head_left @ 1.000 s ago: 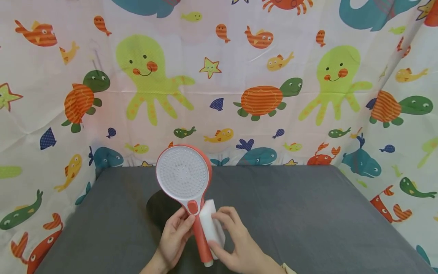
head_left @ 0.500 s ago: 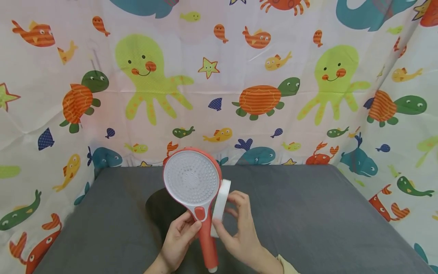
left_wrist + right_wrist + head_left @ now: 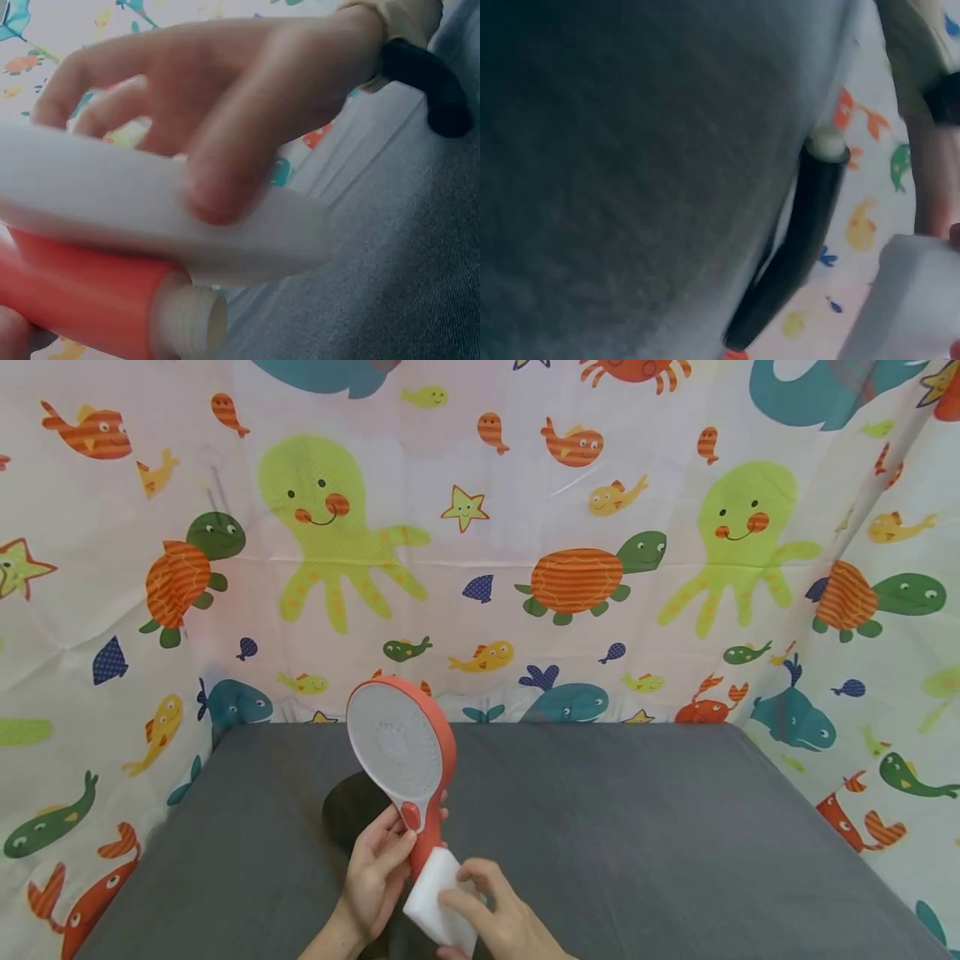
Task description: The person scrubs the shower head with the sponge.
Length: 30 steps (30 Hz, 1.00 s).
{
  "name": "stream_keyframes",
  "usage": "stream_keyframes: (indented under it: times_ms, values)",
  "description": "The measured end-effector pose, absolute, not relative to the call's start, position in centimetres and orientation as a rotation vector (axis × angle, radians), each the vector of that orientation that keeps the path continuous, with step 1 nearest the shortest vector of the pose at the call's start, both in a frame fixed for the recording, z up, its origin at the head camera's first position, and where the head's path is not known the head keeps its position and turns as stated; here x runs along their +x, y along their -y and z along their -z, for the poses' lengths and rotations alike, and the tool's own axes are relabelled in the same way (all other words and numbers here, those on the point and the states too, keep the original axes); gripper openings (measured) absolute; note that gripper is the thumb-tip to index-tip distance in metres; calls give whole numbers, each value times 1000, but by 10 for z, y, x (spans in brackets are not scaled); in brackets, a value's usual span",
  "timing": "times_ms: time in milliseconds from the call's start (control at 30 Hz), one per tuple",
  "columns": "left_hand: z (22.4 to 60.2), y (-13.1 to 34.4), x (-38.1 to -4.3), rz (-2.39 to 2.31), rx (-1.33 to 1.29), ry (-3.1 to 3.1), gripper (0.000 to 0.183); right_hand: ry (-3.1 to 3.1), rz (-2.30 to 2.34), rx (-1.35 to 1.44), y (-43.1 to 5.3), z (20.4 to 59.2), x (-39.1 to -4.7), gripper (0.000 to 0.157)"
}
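Observation:
My left hand (image 3: 375, 872) grips the neck and upper handle of a handheld shower head (image 3: 393, 739), coral red with a pale grey spray face and a red button. The head tilts up and to the left. My right hand (image 3: 506, 918) pinches a white sponge (image 3: 431, 893) against the lower handle. In the left wrist view, the sponge (image 3: 112, 187) lies along the red handle (image 3: 90, 289), with a pale threaded end (image 3: 195, 322) sticking out. The right thumb (image 3: 221, 187) presses the sponge's side. The right wrist view catches only part of the sponge (image 3: 907, 300).
A dark rounded object (image 3: 348, 810) lies on the grey tabletop (image 3: 600, 827) behind the left hand. In the right wrist view, a dark tube with a whitish end (image 3: 802, 225) shows. A curtain printed with sea animals (image 3: 465, 460) surrounds the table at the back and sides.
The sponge has gone from beside the neck down onto the lower handle. The shower head first shifted right, then came back left and turned, so its red side shows more.

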State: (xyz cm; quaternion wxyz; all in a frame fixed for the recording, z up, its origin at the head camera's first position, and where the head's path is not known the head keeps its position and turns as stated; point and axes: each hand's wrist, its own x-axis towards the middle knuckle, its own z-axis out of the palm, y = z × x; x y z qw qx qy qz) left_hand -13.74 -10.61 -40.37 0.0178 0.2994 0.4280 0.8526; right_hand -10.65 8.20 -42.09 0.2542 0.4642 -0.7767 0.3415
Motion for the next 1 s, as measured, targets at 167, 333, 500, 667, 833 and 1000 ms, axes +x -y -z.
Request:
stream_keyframes:
  times_ms: [167, 333, 500, 667, 833, 1000]
  values:
    - [403, 104, -137, -2627, 908, -1411, 36, 2084, -937, 1270, -81, 419, -106, 41]
    - [407, 100, -134, -2589, 832, -1424, 37, 1972, -1112, 1245, -74, 404, -124, 45]
    - [410, 99, -133, -2546, 820, -1457, 40, 1874, -1079, 1170, -66, 389, -134, 45]
    - [413, 101, -134, -2556, 844, -1455, 32, 1884, -1020, 1152, -63, 384, -135, 44]
    - [409, 106, -137, -2572, 916, -1447, 37, 1995, -968, 1248, -71, 395, -124, 42]
    - [403, 111, -141, -2612, 969, -1366, 38, 1977, -940, 1487, -86, 408, -116, 41]
